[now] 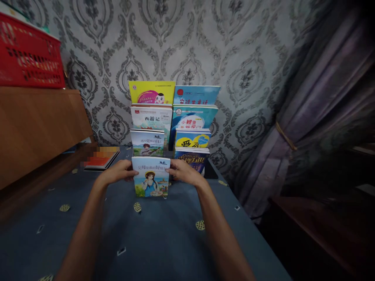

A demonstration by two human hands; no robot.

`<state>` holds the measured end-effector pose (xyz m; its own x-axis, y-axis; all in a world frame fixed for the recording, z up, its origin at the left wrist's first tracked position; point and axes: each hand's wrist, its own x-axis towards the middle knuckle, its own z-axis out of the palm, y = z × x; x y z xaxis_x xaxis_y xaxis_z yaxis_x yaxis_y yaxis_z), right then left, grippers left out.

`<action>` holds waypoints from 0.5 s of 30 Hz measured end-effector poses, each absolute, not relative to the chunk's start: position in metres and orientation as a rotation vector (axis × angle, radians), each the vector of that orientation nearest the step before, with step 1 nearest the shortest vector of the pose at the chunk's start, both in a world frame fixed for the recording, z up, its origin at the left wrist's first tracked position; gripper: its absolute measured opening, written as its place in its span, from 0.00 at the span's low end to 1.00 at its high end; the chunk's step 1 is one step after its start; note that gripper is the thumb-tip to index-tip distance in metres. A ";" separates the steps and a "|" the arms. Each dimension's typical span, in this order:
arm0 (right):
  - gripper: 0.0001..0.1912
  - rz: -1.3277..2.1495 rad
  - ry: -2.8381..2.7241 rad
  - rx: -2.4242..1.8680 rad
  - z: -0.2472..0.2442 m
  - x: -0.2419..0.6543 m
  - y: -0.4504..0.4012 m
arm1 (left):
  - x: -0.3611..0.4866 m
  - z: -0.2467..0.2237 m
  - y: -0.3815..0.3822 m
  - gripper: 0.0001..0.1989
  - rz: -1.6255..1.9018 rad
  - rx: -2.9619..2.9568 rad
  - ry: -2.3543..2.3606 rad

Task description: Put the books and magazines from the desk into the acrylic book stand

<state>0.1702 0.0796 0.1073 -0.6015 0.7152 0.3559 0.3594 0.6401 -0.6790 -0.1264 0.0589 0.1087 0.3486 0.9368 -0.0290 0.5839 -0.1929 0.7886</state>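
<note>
Between my two hands stands an upright book (151,177) with a girl in a blue dress on its cover. My left hand (124,171) grips its left edge, thumb on the front. On the right edge, my right hand (181,171) holds it the same way; the fingers behind the cover are partly hidden. Just behind it is a book with a guitar player (147,143), in a left column below a white book (152,117) and a yellow book (151,91). The right column has a dark blue book (191,158) in front.
A blue patterned cloth (158,242) covers the table. Flat books (101,159) lie at the back left. A red basket (32,58) sits on a wooden cabinet (41,132) at left. A tied curtain (281,128) hangs at right, before a patterned wall (249,50).
</note>
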 end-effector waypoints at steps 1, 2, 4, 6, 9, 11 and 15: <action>0.09 0.727 -2.255 -0.836 0.107 0.170 0.081 | -0.126 0.109 0.059 0.18 0.611 1.887 1.342; 0.09 0.715 -2.273 -0.843 0.106 0.170 0.082 | -0.125 0.109 0.059 0.18 0.601 1.886 1.354; 0.07 0.714 -2.313 -0.885 0.104 0.169 0.084 | -0.124 0.109 0.059 0.18 0.568 1.878 1.371; 0.06 0.732 -2.355 -0.950 0.101 0.167 0.086 | -0.123 0.108 0.059 0.18 0.531 1.861 1.386; 0.08 0.739 -2.395 -1.001 0.099 0.165 0.087 | -0.122 0.105 0.060 0.18 0.512 1.840 1.393; 0.09 0.737 -2.405 -0.989 0.098 0.164 0.087 | -0.121 0.104 0.061 0.18 0.518 1.842 1.382; 0.10 0.742 -2.406 -0.969 0.096 0.164 0.087 | -0.122 0.101 0.063 0.16 0.537 1.846 1.379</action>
<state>0.1637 0.0873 0.0961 -0.6576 0.7278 0.1947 0.4918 0.6104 -0.6209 -0.1219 0.0627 0.1008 0.3292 0.9384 -0.1049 0.6208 -0.1314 0.7729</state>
